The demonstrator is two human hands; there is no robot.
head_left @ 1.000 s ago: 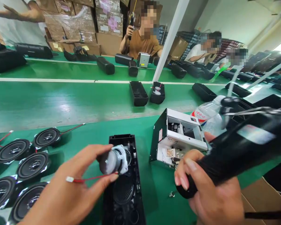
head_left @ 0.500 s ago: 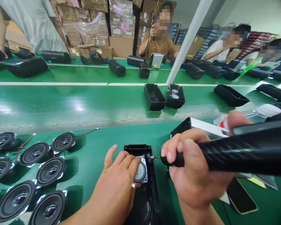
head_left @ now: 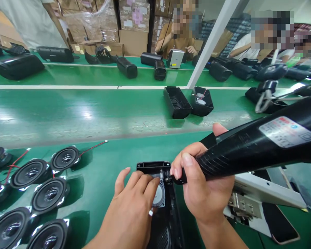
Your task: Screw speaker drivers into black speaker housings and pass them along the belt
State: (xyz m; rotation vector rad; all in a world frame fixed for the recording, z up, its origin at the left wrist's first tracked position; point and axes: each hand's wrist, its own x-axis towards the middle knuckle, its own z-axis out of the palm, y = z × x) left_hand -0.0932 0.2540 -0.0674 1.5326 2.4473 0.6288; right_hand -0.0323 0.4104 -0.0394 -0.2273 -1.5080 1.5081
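Note:
My left hand (head_left: 133, 204) lies over a speaker driver (head_left: 159, 195) with a silver back, set inside a long black speaker housing (head_left: 175, 211). Its fingertips press on the driver's upper left side; the thumb is hidden, and the little finger sticks up. A small white connector (head_left: 150, 212) shows beside the hand. My right hand (head_left: 206, 186) is closed around a black electric screwdriver (head_left: 238, 148), which slants up to the right. The screwdriver's nose is at the housing's right inner edge, near the driver's upper corner; whether the bit sits on a screw I cannot make out.
Several loose speaker drivers (head_left: 50, 195) lie cone up at the left. A phone (head_left: 280, 223) and a metal fixture (head_left: 242, 204) are at the right. Across the green belt (head_left: 67, 107) stand two open housings (head_left: 177, 103). Co-workers (head_left: 168, 38) sit opposite, near a slanted white post (head_left: 209, 45).
My right hand has moved left, bringing the screwdriver closer to the housing and raising its rear end, so its label shows. My left hand stays on the driver. The camera view has shifted slightly.

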